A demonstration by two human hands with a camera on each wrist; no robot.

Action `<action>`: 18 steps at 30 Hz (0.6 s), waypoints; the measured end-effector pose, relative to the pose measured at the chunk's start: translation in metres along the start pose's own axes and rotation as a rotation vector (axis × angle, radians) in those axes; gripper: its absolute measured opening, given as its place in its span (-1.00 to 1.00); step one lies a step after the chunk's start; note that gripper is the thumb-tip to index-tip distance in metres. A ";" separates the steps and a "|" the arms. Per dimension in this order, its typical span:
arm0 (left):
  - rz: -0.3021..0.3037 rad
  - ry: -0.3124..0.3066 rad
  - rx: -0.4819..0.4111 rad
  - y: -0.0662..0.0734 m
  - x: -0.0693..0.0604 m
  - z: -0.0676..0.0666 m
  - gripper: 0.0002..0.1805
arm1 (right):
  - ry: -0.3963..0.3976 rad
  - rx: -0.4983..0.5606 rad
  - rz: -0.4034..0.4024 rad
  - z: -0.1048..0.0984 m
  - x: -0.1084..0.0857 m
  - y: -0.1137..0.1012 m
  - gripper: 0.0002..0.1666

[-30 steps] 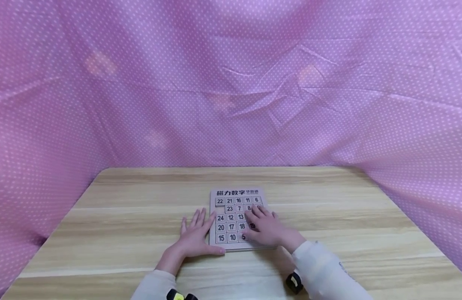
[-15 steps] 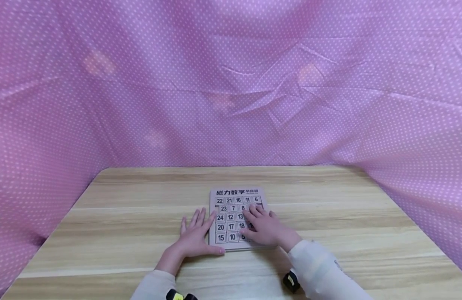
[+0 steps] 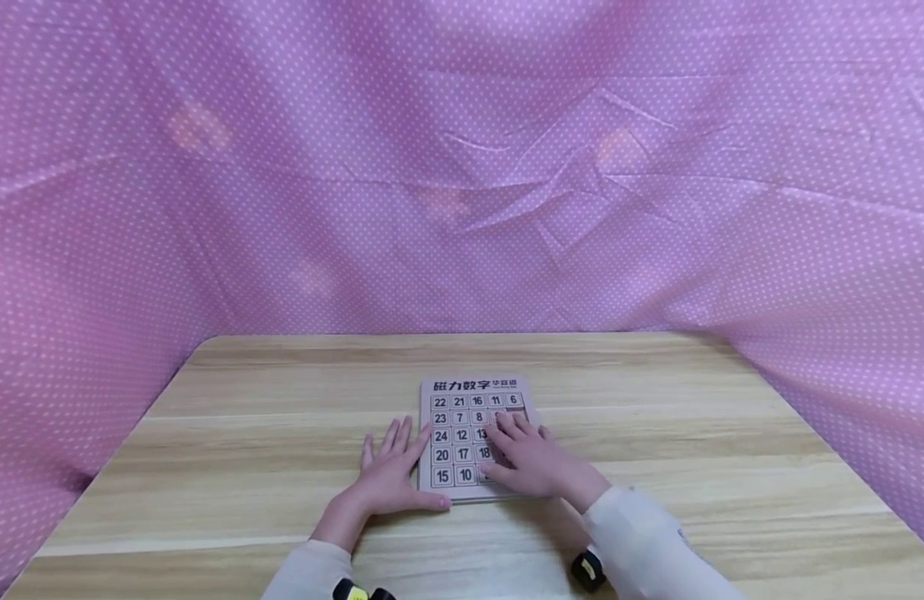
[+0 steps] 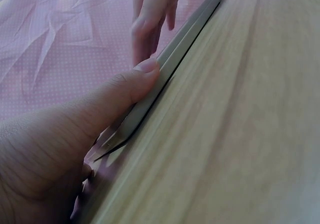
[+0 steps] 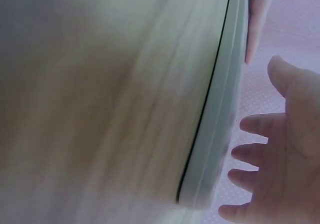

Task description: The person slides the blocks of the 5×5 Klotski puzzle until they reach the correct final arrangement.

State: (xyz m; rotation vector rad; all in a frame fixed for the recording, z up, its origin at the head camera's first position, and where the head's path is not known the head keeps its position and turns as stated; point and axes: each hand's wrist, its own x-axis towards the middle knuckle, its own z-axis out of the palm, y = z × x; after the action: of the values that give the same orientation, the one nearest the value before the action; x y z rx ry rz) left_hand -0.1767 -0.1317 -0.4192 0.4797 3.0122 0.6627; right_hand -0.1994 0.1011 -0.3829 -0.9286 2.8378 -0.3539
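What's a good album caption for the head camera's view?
Left hand at a numbered board's edge, right hand over its tiles.

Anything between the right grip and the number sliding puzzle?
Nothing visible. The right grip is directly over the right part of the number sliding puzzle, with no object between them in the head or right wrist view. Actual contact can't be confirmed. The left grip sits at the puzzle's left edge, out of the way.
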 end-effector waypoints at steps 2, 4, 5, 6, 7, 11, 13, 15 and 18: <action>-0.001 0.001 -0.006 0.000 -0.001 0.000 0.24 | -0.006 -0.001 -0.010 -0.001 -0.010 0.001 -0.23; -0.002 0.003 -0.007 0.000 -0.001 0.000 0.23 | -0.015 0.002 -0.015 -0.002 -0.020 0.003 -0.23; -0.004 0.001 -0.005 0.000 0.000 0.000 0.23 | -0.019 0.004 -0.016 -0.003 -0.026 0.004 -0.23; -0.005 0.003 -0.006 0.000 0.000 0.000 0.23 | -0.022 0.000 -0.019 -0.004 -0.031 0.005 -0.22; -0.008 0.002 -0.005 0.000 0.000 0.000 0.23 | -0.027 0.003 -0.020 -0.004 -0.037 0.006 -0.21; -0.013 -0.002 -0.003 0.001 -0.001 0.000 0.24 | -0.050 0.003 -0.020 -0.005 -0.056 0.008 -0.18; -0.014 -0.002 -0.006 0.001 -0.001 0.000 0.24 | -0.060 -0.002 -0.020 -0.005 -0.062 0.009 -0.17; -0.016 -0.005 -0.007 0.001 -0.001 0.001 0.24 | -0.061 -0.010 -0.023 -0.004 -0.066 0.011 -0.16; -0.017 -0.008 -0.009 0.002 0.000 0.001 0.24 | -0.054 -0.018 -0.028 -0.002 -0.068 0.013 -0.17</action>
State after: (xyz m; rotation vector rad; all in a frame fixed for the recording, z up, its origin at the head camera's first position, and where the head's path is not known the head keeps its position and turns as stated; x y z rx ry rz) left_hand -0.1759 -0.1299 -0.4197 0.4549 3.0010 0.6717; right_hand -0.1529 0.1521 -0.3804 -0.9668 2.7864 -0.3028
